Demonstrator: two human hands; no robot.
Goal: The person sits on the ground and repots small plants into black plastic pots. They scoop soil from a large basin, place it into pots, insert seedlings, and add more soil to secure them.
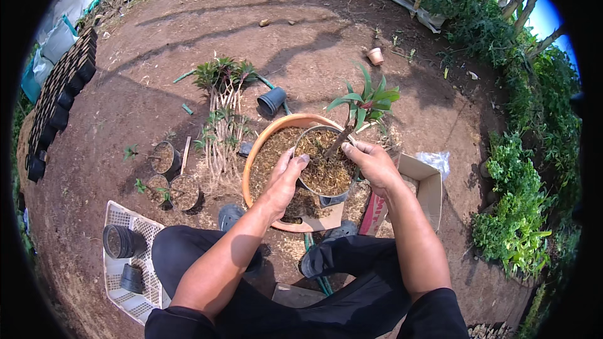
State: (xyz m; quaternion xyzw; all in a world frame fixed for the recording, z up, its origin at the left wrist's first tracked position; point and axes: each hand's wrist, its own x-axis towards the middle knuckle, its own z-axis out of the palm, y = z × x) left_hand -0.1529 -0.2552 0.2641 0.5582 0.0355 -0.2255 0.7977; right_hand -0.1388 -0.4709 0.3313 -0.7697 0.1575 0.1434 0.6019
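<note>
A black plastic plant pot [326, 165], filled with coarse brown potting mix, is held between my hands over a wide orange tub [254, 160] of similar mix. My left hand [286, 174] grips the pot's left rim, its thumb over the edge. At the right rim, my right hand [372, 162] has thumb and fingers closed near the base of the stem. From the pot a leafy plant with green and reddish leaves [370, 101] leans up to the right on a thick brown stem. Part of the pot's underside is hidden by my hands.
Bundled bare-rooted cuttings [224, 136] lie left of the tub, near an empty black pot [272, 101]. Several planted pots [185, 192] stand farther left. A white perforated crate [110, 263] holds black pots. An open cardboard box [428, 193] is at right; a small terracotta-coloured pot [375, 56] lies beyond.
</note>
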